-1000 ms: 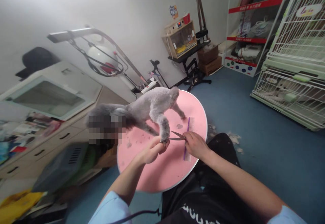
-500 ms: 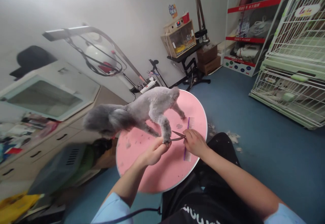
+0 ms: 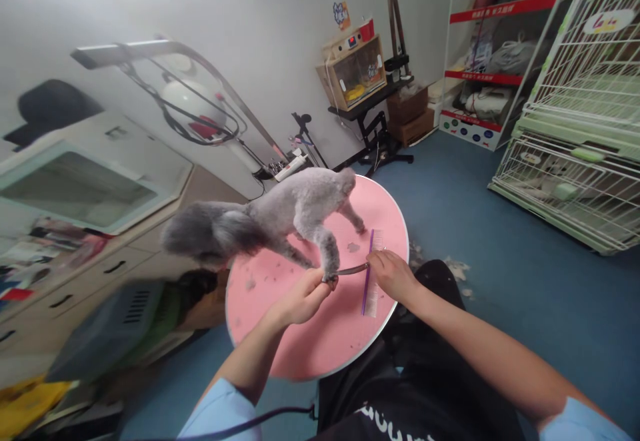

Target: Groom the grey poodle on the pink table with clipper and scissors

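A grey, short-clipped dog (image 3: 305, 198) stands on a round pink grooming table (image 3: 300, 354), its head toward the left. My left hand (image 3: 306, 296) is closed around the paw of its near hind leg (image 3: 327, 251). In my right hand (image 3: 393, 273) are grooming scissors (image 3: 353, 270), their blades together and the tips at the fur just above that paw. Under and beside my right hand a purple-backed comb (image 3: 370, 288) lies on the table. Small tufts of clipped hair (image 3: 353, 247) are scattered over the pink top.
A grooming arm (image 3: 190, 54) with hanging loops rises behind the dog. Drawers and a cluttered counter (image 3: 100, 268) stand at left, above a pet carrier (image 3: 117, 324). Wire cages (image 3: 575, 148) and a shelf rack (image 3: 485, 74) are at right. Cut hair (image 3: 455, 268) lies on the floor.
The scissor blades have gone from spread to closed beside the paw. My right hand has shifted slightly right; my left hand keeps its hold on the paw.
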The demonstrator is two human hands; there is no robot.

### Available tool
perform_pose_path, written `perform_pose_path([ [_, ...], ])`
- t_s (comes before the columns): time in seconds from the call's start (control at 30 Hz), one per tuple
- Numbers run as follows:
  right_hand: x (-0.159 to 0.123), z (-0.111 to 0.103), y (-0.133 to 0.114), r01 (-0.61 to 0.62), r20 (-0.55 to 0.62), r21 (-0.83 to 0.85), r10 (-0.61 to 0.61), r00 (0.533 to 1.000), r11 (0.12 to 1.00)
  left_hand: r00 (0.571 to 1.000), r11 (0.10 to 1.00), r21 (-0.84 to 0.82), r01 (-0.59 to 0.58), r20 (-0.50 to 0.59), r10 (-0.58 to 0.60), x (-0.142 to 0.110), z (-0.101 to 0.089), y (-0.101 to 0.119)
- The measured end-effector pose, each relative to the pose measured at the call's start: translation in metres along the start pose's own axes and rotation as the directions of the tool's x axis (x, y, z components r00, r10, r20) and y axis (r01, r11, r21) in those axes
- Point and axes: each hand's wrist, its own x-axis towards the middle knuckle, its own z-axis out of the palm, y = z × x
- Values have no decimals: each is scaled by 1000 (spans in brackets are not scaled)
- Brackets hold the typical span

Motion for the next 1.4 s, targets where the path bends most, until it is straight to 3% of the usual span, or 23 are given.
perform_pose_path([
  [0.33, 8, -13, -3, -76, 299, 77, 50, 953, 994, 999, 992, 124, -9, 35, 5, -2, -1, -15],
  [0.57, 14, -19, -1, -60, 413, 39, 39, 910, 997, 999, 982, 189, -7, 42, -1, -4, 0, -19],
  [0.73, 15, -19, -1, -28, 402, 37, 11, 916, 999, 999, 977, 211, -12, 39, 4, -4, -1, -21],
  [0.87, 15, -19, 0, -76, 449, 29, 55, 892, 997, 999, 980, 200, -9, 41, 0, -4, -2, -21],
  [0.97, 14, -16, -1, -90, 447, 57, 56, 893, 994, 999, 990, 139, -7, 39, 1, -4, -1, -23],
  [1.1, 12, -5, -13, -166, 422, 132, 97, 902, 977, 999, 997, -79, -1, 35, 4, -4, 2, -26],
  [1.27, 11, 16, -41, -256, 362, 355, 120, 924, 899, 999, 964, -267, -15, 23, 22, -4, 8, -28],
  [1.4, 13, 26, -55, -367, 391, 364, 217, 894, 856, 1000, 954, -299, -15, 18, 22, -4, 9, -24],
])
